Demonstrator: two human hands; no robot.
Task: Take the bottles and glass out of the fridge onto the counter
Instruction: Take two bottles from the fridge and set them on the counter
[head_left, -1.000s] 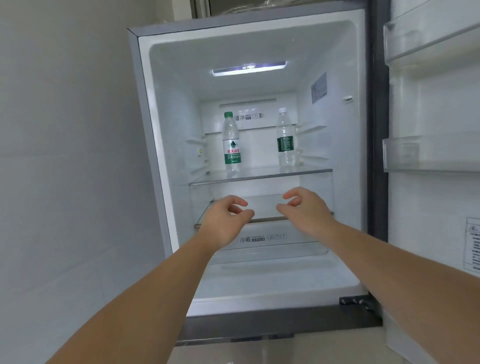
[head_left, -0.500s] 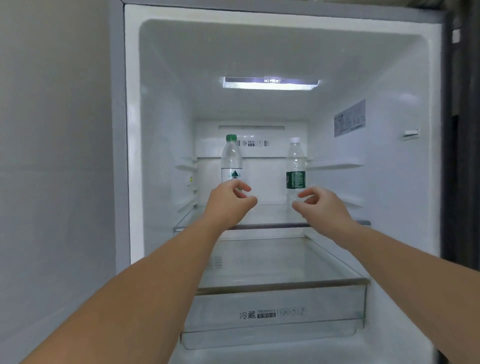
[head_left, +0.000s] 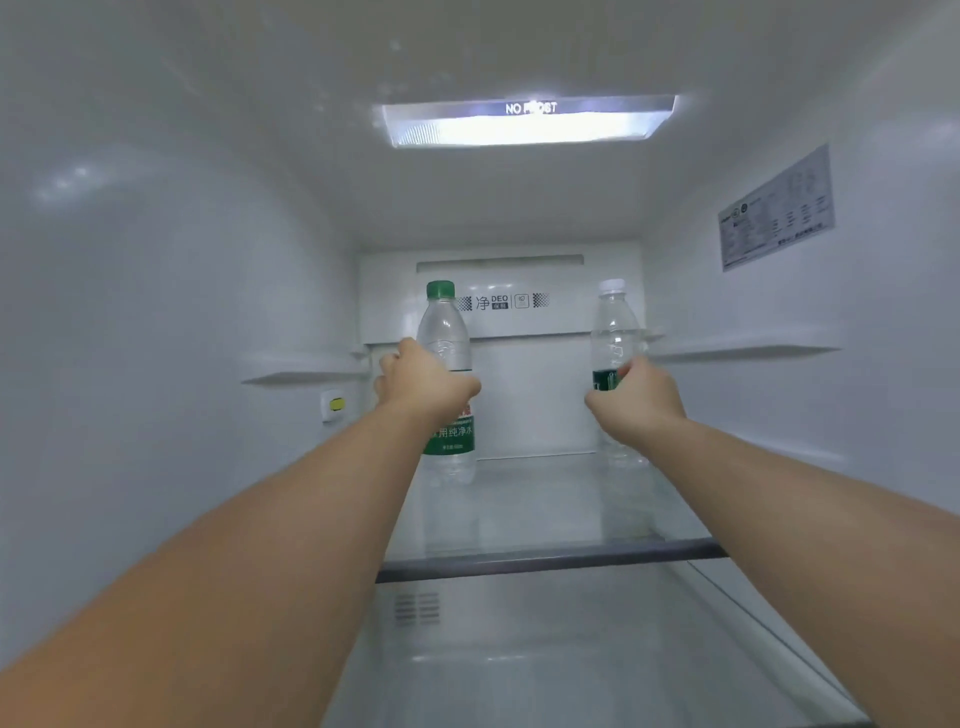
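shelf bears green-capped bottle, white-capped bottle (lamp above)

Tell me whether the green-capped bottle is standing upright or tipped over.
Upright. The green-capped bottle has its cap straight above its base, which meets the glass shelf, while the left hand grips its middle.

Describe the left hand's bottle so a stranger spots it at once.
In the fridge, find the glass shelf under the ceiling light. Two clear bottles are at its back; the left hand grips the left bottle. Only it has a green cap; the right bottle has a white one.
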